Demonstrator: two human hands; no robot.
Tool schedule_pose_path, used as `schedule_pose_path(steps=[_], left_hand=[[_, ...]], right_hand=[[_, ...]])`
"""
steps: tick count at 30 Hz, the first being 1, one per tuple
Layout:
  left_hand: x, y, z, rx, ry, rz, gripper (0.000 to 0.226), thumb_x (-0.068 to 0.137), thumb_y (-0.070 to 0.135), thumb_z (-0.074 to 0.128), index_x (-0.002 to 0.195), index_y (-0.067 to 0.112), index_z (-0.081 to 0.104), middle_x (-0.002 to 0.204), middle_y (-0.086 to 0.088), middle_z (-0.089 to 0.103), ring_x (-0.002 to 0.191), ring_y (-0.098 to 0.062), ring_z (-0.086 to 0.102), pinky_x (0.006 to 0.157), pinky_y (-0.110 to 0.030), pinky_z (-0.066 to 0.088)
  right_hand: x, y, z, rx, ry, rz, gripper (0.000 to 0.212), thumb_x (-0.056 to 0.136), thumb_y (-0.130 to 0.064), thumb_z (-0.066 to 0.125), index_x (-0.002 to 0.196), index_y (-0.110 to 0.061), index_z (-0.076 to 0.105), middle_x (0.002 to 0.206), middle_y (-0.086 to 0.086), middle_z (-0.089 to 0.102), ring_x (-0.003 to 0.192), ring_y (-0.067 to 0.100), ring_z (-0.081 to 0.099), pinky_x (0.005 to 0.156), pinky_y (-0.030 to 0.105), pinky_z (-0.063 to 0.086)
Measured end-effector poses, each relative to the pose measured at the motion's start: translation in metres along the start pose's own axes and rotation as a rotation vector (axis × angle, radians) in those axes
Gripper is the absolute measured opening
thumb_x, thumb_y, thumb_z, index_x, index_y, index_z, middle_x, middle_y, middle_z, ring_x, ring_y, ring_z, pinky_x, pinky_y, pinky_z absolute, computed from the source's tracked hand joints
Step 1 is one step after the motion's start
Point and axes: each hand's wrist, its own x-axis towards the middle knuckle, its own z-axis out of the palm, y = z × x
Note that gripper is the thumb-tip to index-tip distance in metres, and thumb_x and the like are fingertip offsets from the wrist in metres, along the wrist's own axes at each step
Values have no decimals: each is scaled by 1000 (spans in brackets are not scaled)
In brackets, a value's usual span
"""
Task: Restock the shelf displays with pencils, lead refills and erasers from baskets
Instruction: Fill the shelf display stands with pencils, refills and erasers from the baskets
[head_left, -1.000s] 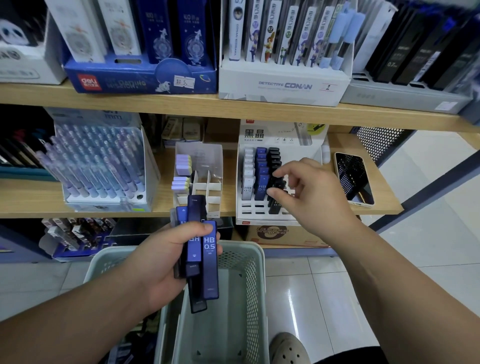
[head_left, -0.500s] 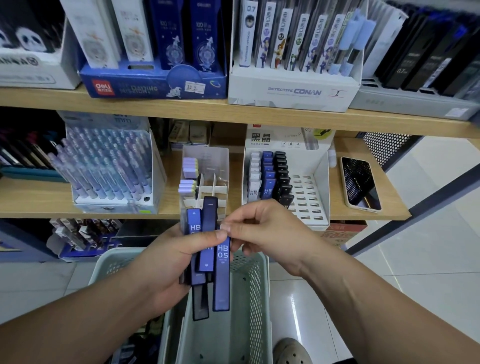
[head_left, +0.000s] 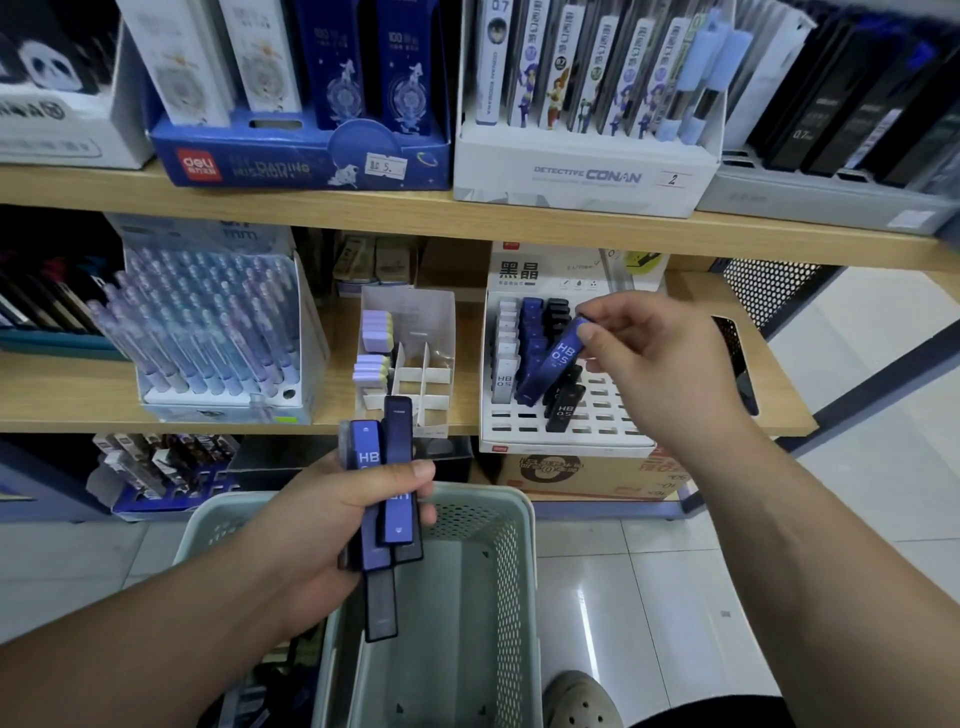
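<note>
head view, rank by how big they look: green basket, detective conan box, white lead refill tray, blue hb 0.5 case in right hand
1. green basket (nearest the camera, which inflates it)
2. Detective Conan box and white lead refill tray look alike, not ranked
3. blue HB 0.5 case in the right hand

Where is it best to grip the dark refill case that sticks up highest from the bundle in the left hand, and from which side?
Probably its free upper end: the dark refill case stands upright and rises above the thumb of the left hand, which grips its middle. Come from above, pinch its side edges, and draw it up. The right hand pinches a blue refill case.
</note>
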Motion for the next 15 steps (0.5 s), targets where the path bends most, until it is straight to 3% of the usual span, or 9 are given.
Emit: schedule_pose_path(steps=[4,6,9,15], left_hand=[[1,-2,0,-16,48,13,30,67,12,75,96,7,66,81,-11,69,62,-21,66,67,-35,52],[0,-2,0,-20,46,20,28,68,12,75,94,8,66,80,-10,69,61,-20,67,69,-35,51],[-1,-1,0,-21,32,27,29,67,13,75,95,7,66,80,-10,69,63,-21,66,71,-36,50],[-1,0,-2,-19,4,18,35,68,13,76,101,6,66,83,-11,68,65,-21,67,72,-36,50]], right_hand=[[-3,13,14,-318,-38,-240,16,89,-10,74,102,-18,77,86,-15,66,79,4,61,75,16,48],[-3,20,19,-413,-66,-309,16,88,-9,73,102,-17,77,86,-15,62,83,9,61,74,20,43],[-2,28,22,-485,-84,-308,15,89,-12,73,102,-18,76,88,-8,69,89,19,61,76,23,38],[-2,31,26,-460,-59,-302,16,86,-14,78,99,-22,80,92,-5,68,93,20,60,79,28,44]])
